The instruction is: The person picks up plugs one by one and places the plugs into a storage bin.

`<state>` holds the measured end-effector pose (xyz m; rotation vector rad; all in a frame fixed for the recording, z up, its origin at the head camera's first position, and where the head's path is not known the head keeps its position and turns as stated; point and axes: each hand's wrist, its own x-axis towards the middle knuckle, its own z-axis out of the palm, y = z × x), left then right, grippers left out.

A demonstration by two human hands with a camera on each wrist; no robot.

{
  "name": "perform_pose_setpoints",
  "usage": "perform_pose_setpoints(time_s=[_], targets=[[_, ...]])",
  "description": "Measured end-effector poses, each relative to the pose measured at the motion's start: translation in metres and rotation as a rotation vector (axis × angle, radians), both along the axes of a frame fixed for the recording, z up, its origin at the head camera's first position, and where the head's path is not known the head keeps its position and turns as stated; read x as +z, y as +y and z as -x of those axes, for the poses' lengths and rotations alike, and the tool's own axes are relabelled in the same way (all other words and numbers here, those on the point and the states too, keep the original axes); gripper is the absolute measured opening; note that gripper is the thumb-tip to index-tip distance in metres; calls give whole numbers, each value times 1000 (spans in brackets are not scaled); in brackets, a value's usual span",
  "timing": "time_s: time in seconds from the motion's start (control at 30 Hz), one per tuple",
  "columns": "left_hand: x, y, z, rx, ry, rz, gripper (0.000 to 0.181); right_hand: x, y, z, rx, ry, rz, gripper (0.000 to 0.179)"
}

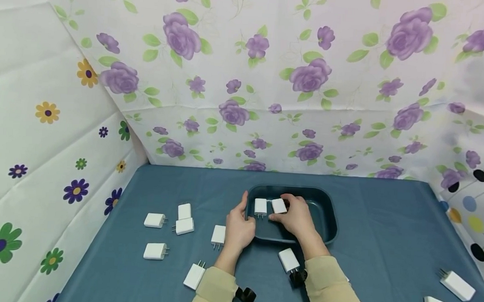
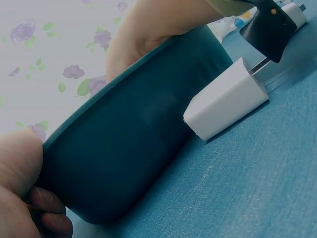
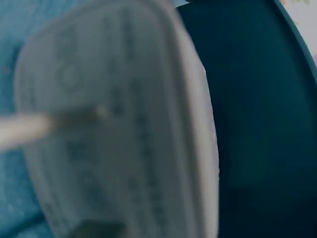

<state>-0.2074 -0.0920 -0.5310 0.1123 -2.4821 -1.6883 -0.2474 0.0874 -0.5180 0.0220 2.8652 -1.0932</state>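
Note:
A dark teal tray (image 1: 293, 187) sits on the table. My left hand (image 1: 240, 227) grips its left side; the left wrist view shows curled fingers (image 2: 48, 210) against the outer wall of the tray (image 2: 124, 144). Inside the tray my right hand (image 1: 299, 220) pinches a white plug-in charger (image 1: 279, 206) between thumb and fingers. Beside it in the tray lies another white charger (image 1: 260, 206), prongs toward me. Below my right wrist, a charger (image 1: 288, 260) lies just in front of the tray. A blurred charger face with a prong (image 3: 148, 124) fills much of the right wrist view.
Several white chargers lie left of the tray, including a touching pair (image 1: 184, 226) and one (image 1: 218, 235) close to my left hand. Two more chargers (image 1: 458, 286) lie at the far right. A flowered curtain (image 1: 269, 102) stands behind the blue table (image 1: 378, 249).

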Motion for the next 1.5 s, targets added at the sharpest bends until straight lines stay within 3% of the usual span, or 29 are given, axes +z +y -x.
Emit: perform_pose_setpoints(time_s=[0.53, 1.5], targets=[[-2, -1, 0, -12, 11, 2, 81, 1, -1, 0, 76, 6, 37, 66], [-2, -1, -1, -12, 13, -5, 82, -3, -5, 2, 59, 18, 21, 66]])
